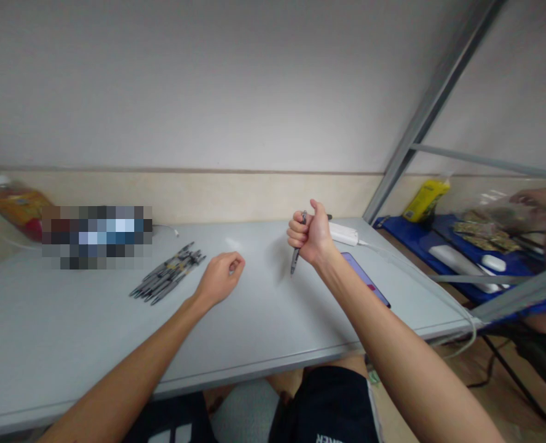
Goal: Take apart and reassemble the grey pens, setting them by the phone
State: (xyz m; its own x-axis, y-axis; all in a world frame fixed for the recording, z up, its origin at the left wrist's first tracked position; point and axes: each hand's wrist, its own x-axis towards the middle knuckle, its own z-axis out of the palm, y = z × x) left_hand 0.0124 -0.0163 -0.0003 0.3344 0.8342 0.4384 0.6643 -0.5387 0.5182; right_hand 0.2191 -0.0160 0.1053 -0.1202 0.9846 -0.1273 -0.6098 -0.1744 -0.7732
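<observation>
My right hand is raised over the desk, its fingers wrapped round a dark pen whose tip points down. The thumb sticks up beside the pen's upper end. My left hand rests on the desk with the fingers curled in and the thumb against them; nothing shows in it. Left of that hand lies a bunch of several similar pens, side by side at a slant. Partly hidden behind my right forearm is a phone, lying flat.
A white power strip with a cable lies on the grey desk beyond my right wrist. A bottle of orange liquid and a blurred-out patch are at the left. Past the metal frame, another person's hand is over a blue table.
</observation>
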